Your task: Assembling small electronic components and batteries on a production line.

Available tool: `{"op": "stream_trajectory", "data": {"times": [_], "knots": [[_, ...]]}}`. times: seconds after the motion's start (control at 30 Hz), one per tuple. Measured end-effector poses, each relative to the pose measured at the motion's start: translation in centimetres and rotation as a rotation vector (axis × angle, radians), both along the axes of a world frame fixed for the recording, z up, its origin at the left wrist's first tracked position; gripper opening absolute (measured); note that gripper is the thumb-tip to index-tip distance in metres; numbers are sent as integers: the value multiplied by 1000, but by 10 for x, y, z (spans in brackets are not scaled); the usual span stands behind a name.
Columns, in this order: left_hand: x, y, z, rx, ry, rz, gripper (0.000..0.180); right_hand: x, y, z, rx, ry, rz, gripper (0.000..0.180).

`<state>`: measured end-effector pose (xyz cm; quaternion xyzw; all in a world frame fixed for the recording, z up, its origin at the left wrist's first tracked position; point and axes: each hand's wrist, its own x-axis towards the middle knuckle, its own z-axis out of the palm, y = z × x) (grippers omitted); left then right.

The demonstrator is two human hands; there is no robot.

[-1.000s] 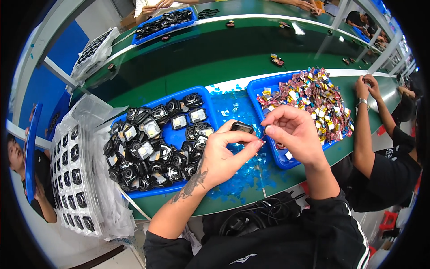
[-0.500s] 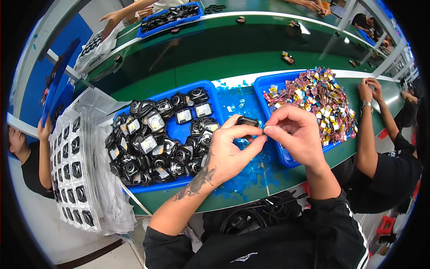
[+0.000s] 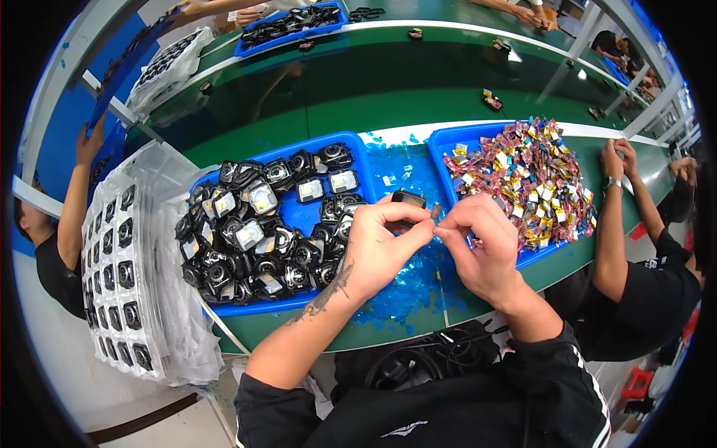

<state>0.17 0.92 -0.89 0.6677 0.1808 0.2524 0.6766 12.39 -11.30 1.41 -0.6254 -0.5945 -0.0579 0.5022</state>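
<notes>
My left fingers (image 3: 394, 214) grip the black case (image 3: 409, 199), best kept still; my right fingers (image 3: 464, 215) pinch, on what I can't tell.

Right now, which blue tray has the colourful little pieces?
The right blue tray, nearest the right hand: it's heaped with pink, yellow and white pieces. The left blue tray holds black cases.

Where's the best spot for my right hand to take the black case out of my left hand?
Probably best to pinch the black case by its right end, bringing the right hand in from the right: that end sticks out clear, while a finger of the left hand crosses its near side. Its underside is hidden.
</notes>
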Motion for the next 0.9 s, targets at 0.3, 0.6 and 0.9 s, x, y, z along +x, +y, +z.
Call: {"op": "stream_trajectory", "data": {"times": [0.3,0.6,0.9], "knots": [[5,4,-3,-122,-56,121,9,2,-25,-14,-342,-132,-60,16],[6,2,-2,-146,-86,109,8,38,-35,-22,-257,-462,-252,17],[0,2,3,-182,-95,129,12,23,-29,-23,-383,-492,-196,23]]}}
